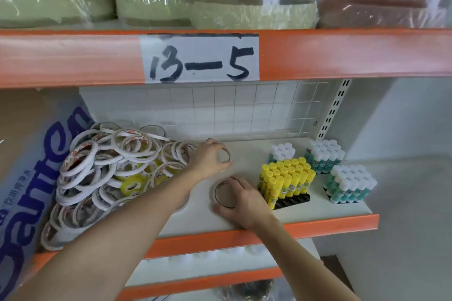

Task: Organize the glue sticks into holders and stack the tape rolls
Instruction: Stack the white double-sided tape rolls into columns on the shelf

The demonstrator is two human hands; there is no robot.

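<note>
A big loose heap of white tape rolls (97, 168) lies on the left of the white shelf (247, 151), with a yellow roll (132, 184) among them. My left hand (210, 157) grips a thin tape roll (226, 155) just right of the heap. My right hand (242, 200) holds a white tape roll (223, 194) flat on the shelf near the front edge. To the right, yellow glue sticks (286, 178) stand upright in a black holder (293, 201). Green glue sticks with white caps stand in three groups (281, 153), (324, 156), (349, 184).
A large bag with blue lettering (31, 178) fills the shelf's left end. A white wire grid (244, 110) backs the shelf. An orange beam with a "13-5" label (200, 57) runs overhead. The orange front edge (318, 226) lies below my hands.
</note>
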